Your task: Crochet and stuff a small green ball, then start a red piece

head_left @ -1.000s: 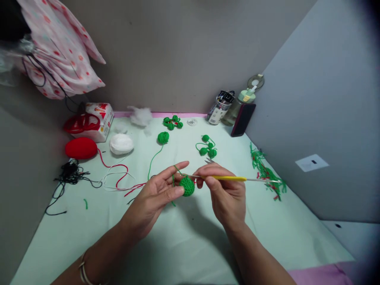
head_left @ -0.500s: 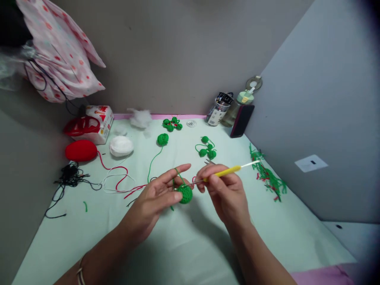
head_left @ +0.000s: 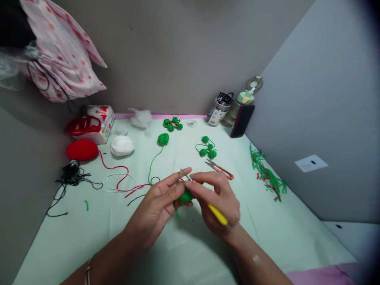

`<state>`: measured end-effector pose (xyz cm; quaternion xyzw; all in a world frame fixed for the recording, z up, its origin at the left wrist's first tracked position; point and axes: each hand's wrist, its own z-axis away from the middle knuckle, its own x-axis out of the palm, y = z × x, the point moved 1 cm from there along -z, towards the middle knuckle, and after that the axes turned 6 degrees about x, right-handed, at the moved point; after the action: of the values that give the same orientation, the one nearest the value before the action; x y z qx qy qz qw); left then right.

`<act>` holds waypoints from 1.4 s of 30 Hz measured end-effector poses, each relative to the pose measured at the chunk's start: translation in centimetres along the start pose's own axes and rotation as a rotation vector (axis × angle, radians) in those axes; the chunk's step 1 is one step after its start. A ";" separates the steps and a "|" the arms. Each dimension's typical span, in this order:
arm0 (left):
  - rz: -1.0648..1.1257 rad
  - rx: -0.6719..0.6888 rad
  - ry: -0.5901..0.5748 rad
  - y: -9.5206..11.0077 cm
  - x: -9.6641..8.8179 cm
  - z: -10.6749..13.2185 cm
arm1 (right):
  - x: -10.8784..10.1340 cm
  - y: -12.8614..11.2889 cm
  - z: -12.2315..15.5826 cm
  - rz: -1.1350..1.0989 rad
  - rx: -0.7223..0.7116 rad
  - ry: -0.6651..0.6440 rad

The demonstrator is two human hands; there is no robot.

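My left hand (head_left: pixel 162 200) pinches a small round green crochet piece (head_left: pixel 186 195) between thumb and fingers. A strand of green yarn runs up over its raised index finger. My right hand (head_left: pixel 218 198) is closed around a crochet hook with a yellow handle (head_left: pixel 218 215), the handle's end pointing down and right under the palm. The fingertips of this hand touch the yarn at the piece's top edge, and the hook's tip is hidden there. A green yarn ball (head_left: pixel 163 139) lies beyond, its strand leading towards my left hand.
Thread snips with orange handles (head_left: pixel 220 168) lie beyond my right hand, near several green crocheted balls (head_left: pixel 210 147). Red yarn (head_left: pixel 82 150), white yarn (head_left: pixel 122 145) and black yarn (head_left: pixel 73 174) are at left. Yarn scraps (head_left: pixel 268 174) line the right edge; a phone (head_left: pixel 242 121) leans behind.
My right hand has turned over and come up against the green piece, swinging the yellow handle from up-right to down-right. The orange snips are now uncovered.
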<state>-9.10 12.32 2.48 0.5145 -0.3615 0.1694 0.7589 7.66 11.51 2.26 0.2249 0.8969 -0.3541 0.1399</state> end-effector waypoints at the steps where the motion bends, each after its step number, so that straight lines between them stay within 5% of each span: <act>1: 0.023 -0.026 -0.008 0.2 0.0 0.0 | -0.2 0.2 -0.2 -0.090 0.072 0.016; 5: 0.005 -0.019 -0.003 0.9 -0.4 0.0 | -0.8 0.8 -1.5 -0.558 0.422 0.086; 8: -0.091 0.020 -0.022 0.6 -0.5 0.0 | -0.4 0.8 -1.8 -0.737 0.518 0.003; 17: -0.197 0.078 0.076 0.3 -0.6 -0.3 | 0.3 0.0 -1.0 -0.443 0.323 -0.064; 23: -0.041 0.025 0.133 -0.4 -0.4 -0.4 | 0.6 -0.4 -0.3 0.078 -0.137 -0.109; 27: -0.053 -0.028 0.110 0.0 -0.8 -0.8 | 0.2 0.5 -0.7 -0.269 0.219 0.011; 30: -0.185 0.082 0.168 0.2 -1.0 -0.9 | 0.2 0.9 -1.0 -0.516 0.440 0.038; 33: -0.217 0.200 0.185 -0.4 -0.9 -0.6 | 0.6 0.3 -0.7 -0.355 0.318 -0.025; 37: -0.084 0.075 0.113 -0.9 -0.8 -0.6 | 0.8 -0.4 0.0 -0.039 0.001 -0.059; 42: -0.124 0.023 0.125 0.0 -1.2 -0.8 | 0.1 0.9 -0.7 -0.445 0.371 0.090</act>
<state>-9.61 13.17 1.44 0.5331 -0.2789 0.1580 0.7830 7.96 12.58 2.21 0.0601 0.8495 -0.5236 -0.0246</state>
